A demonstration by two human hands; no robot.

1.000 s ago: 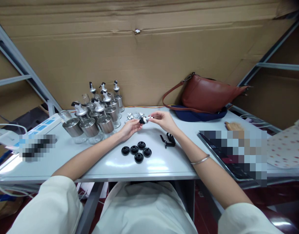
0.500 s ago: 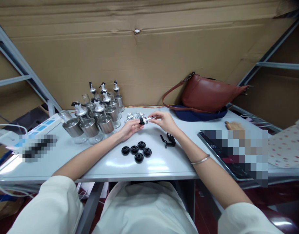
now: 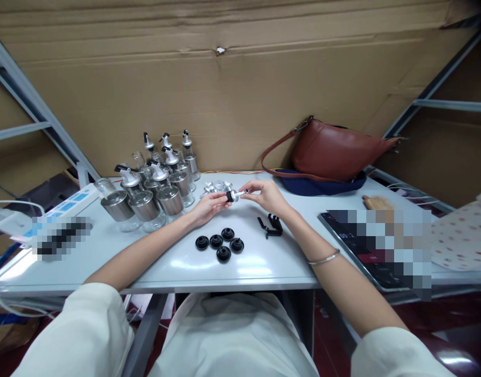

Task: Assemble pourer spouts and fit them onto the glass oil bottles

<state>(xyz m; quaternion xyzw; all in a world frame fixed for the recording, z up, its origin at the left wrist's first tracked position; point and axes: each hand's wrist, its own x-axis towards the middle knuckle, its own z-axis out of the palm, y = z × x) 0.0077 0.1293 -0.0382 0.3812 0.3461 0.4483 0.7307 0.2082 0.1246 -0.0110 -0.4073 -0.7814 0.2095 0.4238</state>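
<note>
Between my two hands is a bottle pourer (image 3: 233, 196), silver with a black base, held sideways above the table. My left hand (image 3: 209, 207) grips its black base. With thumb and forefinger, my right hand (image 3: 264, 196) pinches the spout end, where a small dark part shows; its shape is mostly hidden by the fingers. Behind my left hand lie loose silver pourer tops (image 3: 217, 186). Several black round stoppers (image 3: 223, 254) rest in front of my hands. Thin black lever pieces (image 3: 272, 225) lie by my right forearm.
Several glass bottles with steel sleeves (image 3: 170, 200), some topped with pourers, stand at the left. A power strip (image 3: 77, 201) is beyond them. A brown bag (image 3: 330, 149) rests on a dark blue cap (image 3: 322, 183) at the back right, with a tablet (image 3: 342, 246) nearer me.
The pourer has turned slightly and shifted a little to the right in my fingers. Both hands keep their grip, and the other things stay where they were.
</note>
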